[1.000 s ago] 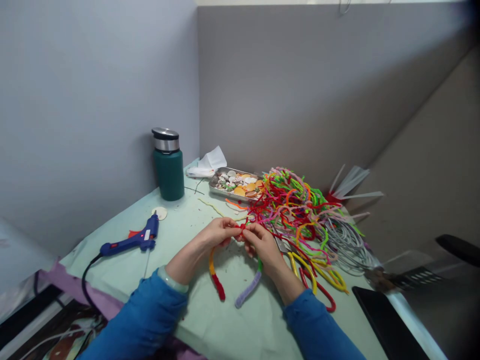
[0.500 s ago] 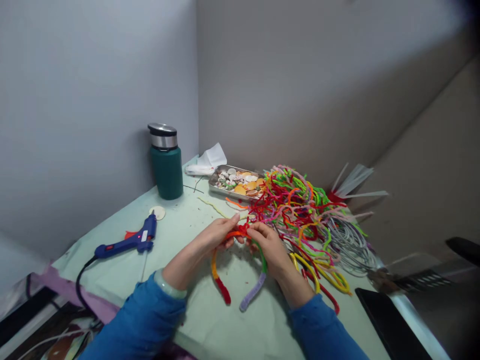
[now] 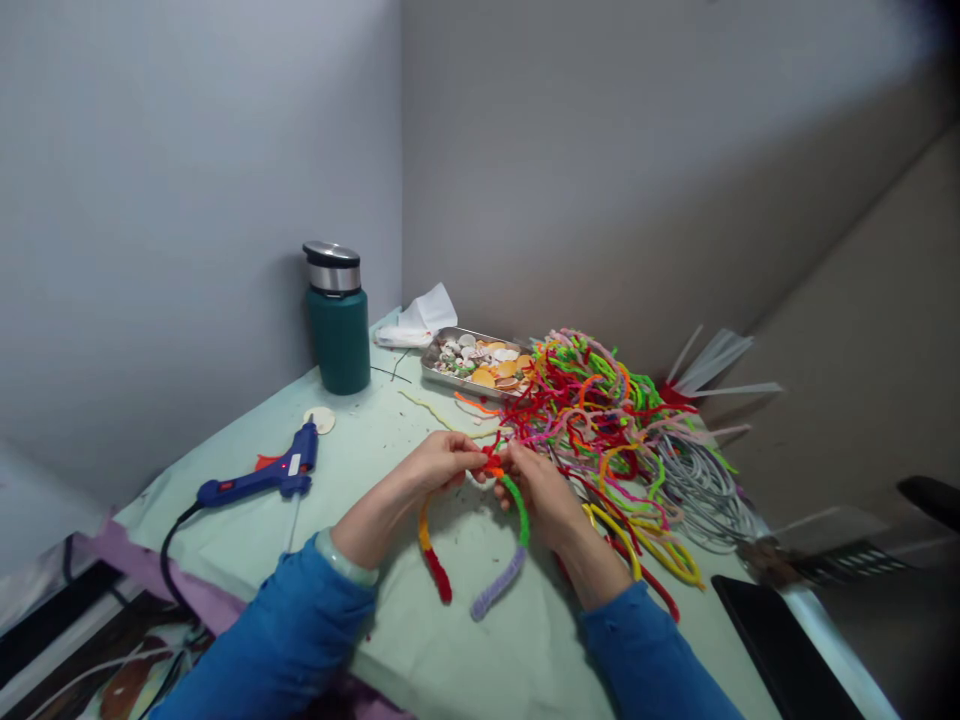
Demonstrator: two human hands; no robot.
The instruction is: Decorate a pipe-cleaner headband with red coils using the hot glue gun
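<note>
Both hands hold a headband point(image 3: 517, 512) wrapped in fuzzy pipe cleaner, coloured red, orange, green and lilac, its two ends hanging down toward me. At its top sits a small red pipe-cleaner piece point(image 3: 492, 461). My left hand point(image 3: 442, 464) is closed, thumb and fingers pinching around the top of the band and the red piece. My right hand point(image 3: 541, 492) is closed from the other side, its fingertips pressing beside the red piece. The fingers partly hide the top of the band.
A blue glue gun point(image 3: 262, 476) rests at left by a round disc point(image 3: 321, 420). Behind stand a green bottle point(image 3: 339, 338) and a metal tray point(image 3: 450, 378) of small discs. A tangled heap of pipe cleaners point(image 3: 600, 420) lies right, near a black flat object point(image 3: 780, 650).
The headband has turned slightly, its ends shifting a little left. Both hands have changed their hold around the red piece, and more of the green section shows. The camera view has shifted slightly.
</note>
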